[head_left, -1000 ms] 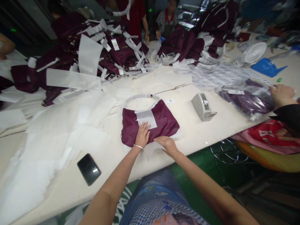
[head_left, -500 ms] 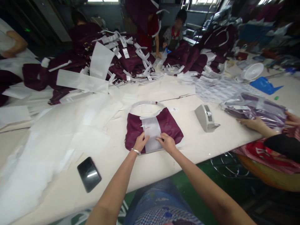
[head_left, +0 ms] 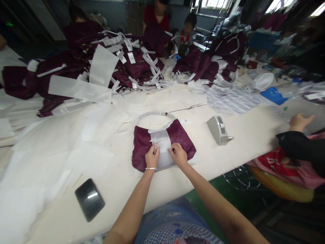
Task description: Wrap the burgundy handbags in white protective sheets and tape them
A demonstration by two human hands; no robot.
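A burgundy handbag (head_left: 181,137) lies flat on the table in front of me, its wrapped white handle (head_left: 149,115) arching away from me. Across the bag's middle runs a translucent white paper band (head_left: 161,135). My left hand (head_left: 152,156) is closed, thumb and fingers pinching at the band's left side. On the band's right side, my right hand (head_left: 178,155) has its fingers curled together against the paper. A white tag (head_left: 184,121) sticks out beside the bag's upper right corner.
A grey tape dispenser (head_left: 217,130) stands right of the bag. A black phone (head_left: 90,199) lies at the near left, beside white paper sheets (head_left: 56,159). Burgundy bags (head_left: 134,67) are heaped at the back. At the right is a co-worker's hand (head_left: 301,122).
My hands stay at the band; the left one has turned a little more upright. At the right, the co-worker's hand has let go of the plastic-wrapped bag, which has moved away.
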